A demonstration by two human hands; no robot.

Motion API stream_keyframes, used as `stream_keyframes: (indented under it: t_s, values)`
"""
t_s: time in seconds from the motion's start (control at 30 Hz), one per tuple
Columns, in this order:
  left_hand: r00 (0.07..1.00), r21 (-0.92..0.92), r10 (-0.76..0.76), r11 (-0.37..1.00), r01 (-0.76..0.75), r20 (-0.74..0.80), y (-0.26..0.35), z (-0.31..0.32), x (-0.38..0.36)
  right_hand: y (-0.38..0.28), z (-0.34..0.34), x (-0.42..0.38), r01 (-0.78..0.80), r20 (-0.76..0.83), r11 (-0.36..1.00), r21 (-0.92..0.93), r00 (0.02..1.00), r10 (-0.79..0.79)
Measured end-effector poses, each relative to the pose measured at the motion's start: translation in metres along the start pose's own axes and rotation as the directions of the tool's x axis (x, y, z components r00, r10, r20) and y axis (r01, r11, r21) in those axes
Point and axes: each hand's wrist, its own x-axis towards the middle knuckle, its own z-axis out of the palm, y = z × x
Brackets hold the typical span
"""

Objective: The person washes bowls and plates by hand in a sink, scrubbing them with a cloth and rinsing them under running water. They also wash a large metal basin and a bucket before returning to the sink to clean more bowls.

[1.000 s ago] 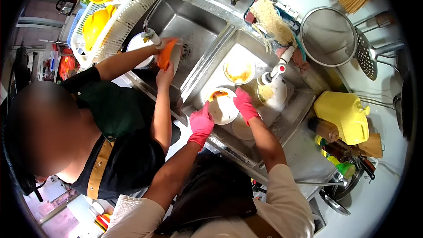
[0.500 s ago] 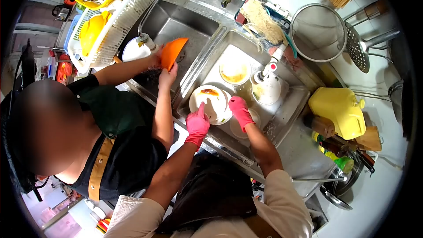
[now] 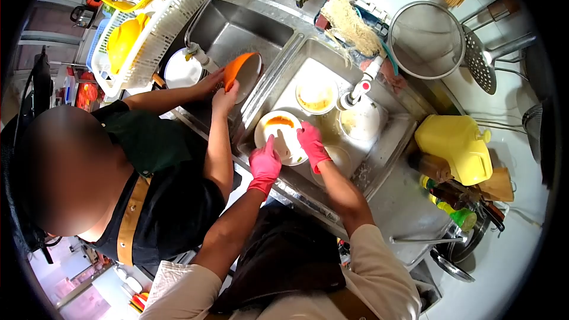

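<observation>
Both my hands wear pink gloves over the right-hand sink basin point(image 3: 386, 169). My left hand point(image 3: 265, 165) grips the near-left rim of a white bowl point(image 3: 281, 135) with orange-red residue in it. At the right rim of the same bowl is my right hand point(image 3: 312, 144), its fingers closed on the edge. Behind it lies another white bowl point(image 3: 317, 94) with orange residue. A whitish bowl point(image 3: 359, 121) rests to the right below the faucet point(image 3: 362, 87). One more pale bowl point(image 3: 333, 163) sits partly under my right wrist.
A co-worker on the left holds an orange bowl point(image 3: 236, 71) over the left basin point(image 3: 234, 21). White basket point(image 3: 153, 32) stands at the upper left. A strainer point(image 3: 428, 40) hangs upper right; a yellow jug point(image 3: 453, 147) and bottles stand on the right.
My right hand has moved slightly up and left onto the bowl's rim. The co-worker's orange bowl has turned, showing its pale inside. The faucet head has shifted slightly.
</observation>
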Motion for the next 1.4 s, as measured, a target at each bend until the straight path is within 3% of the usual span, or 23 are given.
stream_keyframes:
  t_s: [0.07,0.17,0.2,0.27,0.37,0.43,0.53,0.6,0.63,0.67,0.73,0.77,0.8,0.87,1.0,1.03,1.07,1.1,1.2,1.27,1.33,1.37,1.4]
  values:
    - [1.000,0.015,-0.009,1.000,0.008,0.030,0.004,-0.007,0.002,0.010,-0.007,0.006,0.011,-0.198,0.991,-0.133,0.979,-0.038]
    - [0.992,0.062,-0.056,0.997,0.049,0.116,0.009,-0.013,0.004,0.037,-0.036,0.023,-0.162,-0.116,0.978,0.128,0.977,0.177]
    - [0.991,0.058,-0.060,0.997,0.053,0.118,0.009,-0.011,0.002,0.033,-0.058,0.026,-0.371,0.056,0.864,0.341,0.925,0.376]
    - [0.999,0.029,-0.042,0.999,0.042,0.000,0.008,-0.008,0.004,0.031,-0.084,0.041,-0.626,0.170,0.701,0.342,0.775,0.609]
    - [0.994,0.092,-0.062,0.994,0.054,0.087,0.007,-0.011,0.006,0.091,-0.068,0.068,-0.541,0.372,0.806,0.241,0.818,0.438]
    - [0.994,0.079,-0.063,0.995,0.056,0.091,0.005,-0.008,0.006,0.068,-0.077,0.073,-0.629,0.194,0.610,0.482,0.755,0.626]
    - [0.994,0.068,-0.062,0.996,0.057,0.086,0.002,-0.004,0.004,0.064,-0.065,0.091,-0.502,0.128,0.561,0.658,0.809,0.574]
    - [0.980,0.030,-0.111,0.994,0.107,0.168,0.003,-0.009,0.006,0.112,-0.036,0.122,-0.414,0.163,0.849,0.330,0.910,0.380]
    - [0.992,0.009,-0.078,0.997,0.077,0.099,0.000,-0.004,0.004,0.116,-0.029,0.127,-0.467,0.187,0.726,0.505,0.880,0.437]
    - [0.992,0.010,-0.082,0.997,0.082,0.098,0.000,-0.005,0.005,0.170,-0.008,0.150,-0.545,0.322,0.713,0.441,0.838,0.442]
    - [0.984,0.058,-0.112,0.993,0.105,0.141,0.005,-0.011,0.007,0.121,-0.043,0.134,-0.161,0.395,0.984,-0.080,0.901,0.180]
    - [0.990,0.038,-0.082,0.996,0.078,0.118,0.006,-0.012,0.006,0.091,-0.063,0.116,-0.535,0.451,0.787,0.306,0.810,0.375]
    - [0.989,0.040,-0.090,0.996,0.086,0.119,0.006,-0.012,0.005,0.084,-0.065,0.118,-0.653,0.527,0.705,0.277,0.717,0.457]
    - [0.999,0.039,-0.009,0.999,0.008,0.033,0.006,-0.013,0.006,0.071,-0.068,0.112,-0.320,0.461,0.947,0.006,0.842,0.281]
    - [0.997,0.011,-0.047,0.999,0.046,0.065,0.007,-0.013,0.006,0.137,-0.007,0.132,-0.009,0.499,0.957,-0.290,0.852,0.159]
    - [0.997,0.014,-0.051,0.999,0.050,0.062,0.006,-0.013,0.006,0.133,0.004,0.126,-0.432,0.257,0.848,0.306,0.895,0.364]
    - [0.998,-0.003,-0.042,0.999,0.042,0.045,0.006,-0.012,0.007,0.128,0.014,0.123,-0.461,0.172,0.323,0.827,0.753,0.635]
    - [0.999,-0.020,-0.035,0.999,0.036,0.033,0.005,-0.011,0.006,0.125,0.005,0.124,-0.597,0.265,0.377,0.708,0.720,0.642]
    - [0.999,-0.040,-0.026,0.999,0.027,0.030,0.003,-0.009,0.006,0.148,0.012,0.128,-0.543,0.248,0.558,0.628,0.819,0.517]
    - [0.999,-0.034,-0.035,0.999,0.036,0.038,0.006,-0.011,0.006,0.181,0.035,0.138,-0.555,0.155,0.465,0.689,0.740,0.654]
    - [0.998,-0.029,-0.042,0.999,0.044,0.043,0.006,-0.011,0.005,0.193,0.033,0.138,-0.189,-0.447,0.976,0.105,0.868,0.216]
    - [0.998,-0.021,-0.047,0.999,0.048,0.052,0.005,-0.010,0.005,0.205,0.034,0.141,-0.148,-0.403,0.863,-0.482,0.913,-0.069]
    - [0.997,-0.014,-0.049,0.999,0.050,0.058,0.004,-0.009,0.006,0.169,0.012,0.122,-0.015,-0.560,0.994,-0.109,0.827,-0.049]
